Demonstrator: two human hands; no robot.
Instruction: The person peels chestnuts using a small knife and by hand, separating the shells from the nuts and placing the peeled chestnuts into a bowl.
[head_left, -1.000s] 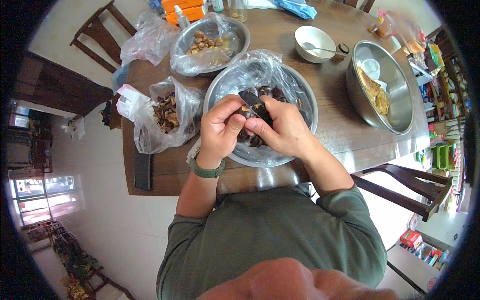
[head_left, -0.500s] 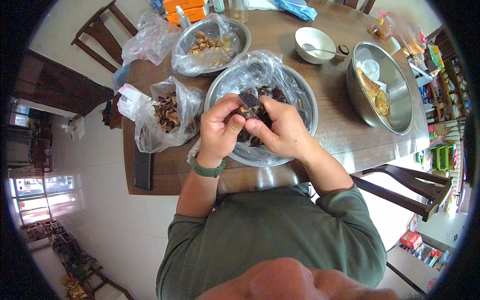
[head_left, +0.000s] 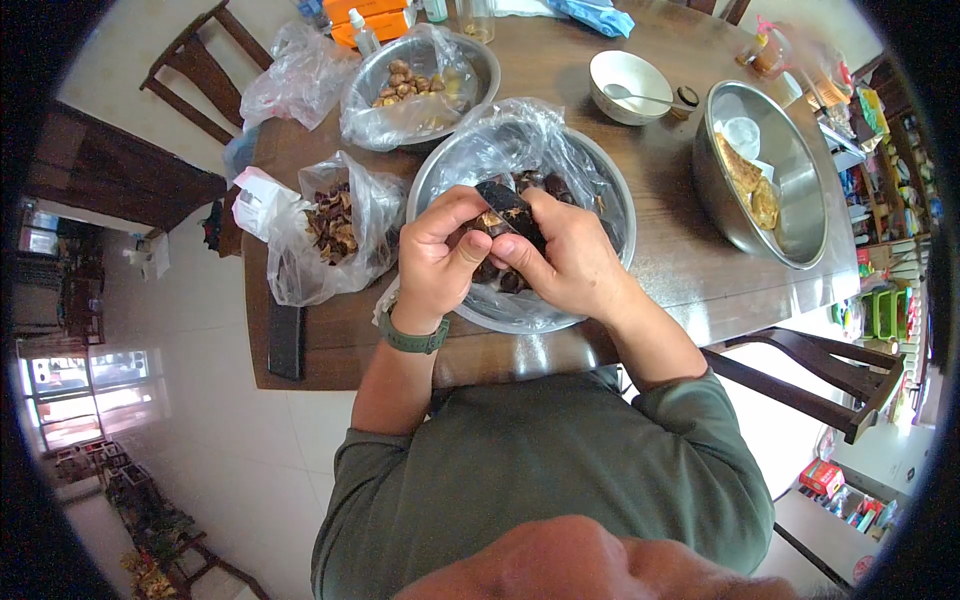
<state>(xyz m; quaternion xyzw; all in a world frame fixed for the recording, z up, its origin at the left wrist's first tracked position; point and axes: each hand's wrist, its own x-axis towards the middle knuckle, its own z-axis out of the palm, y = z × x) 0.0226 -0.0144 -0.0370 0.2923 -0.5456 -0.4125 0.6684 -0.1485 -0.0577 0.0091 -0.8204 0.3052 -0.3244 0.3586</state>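
Over a steel bowl (head_left: 627, 215) lined with clear plastic, my two hands meet. My left hand (head_left: 440, 252), with a green watch band at the wrist, is closed around a brown chestnut (head_left: 487, 221). My right hand (head_left: 575, 255) is closed on a dark-bladed knife (head_left: 510, 207), whose blade lies against the chestnut. Its handle is hidden in my palm. More dark chestnuts (head_left: 557, 186) lie in the bowl under my hands.
Peeled chestnuts (head_left: 405, 83) sit in a second bowl (head_left: 487, 75) behind. A bag of shells (head_left: 333, 222) and a black phone (head_left: 286, 342) are at left. At right stand a white bowl (head_left: 630, 68) with a spoon and a large steel bowl (head_left: 800, 190).
The dark blade between my hands has tilted slightly back and forth against the chestnut. Both hands have stayed in nearly the same place.
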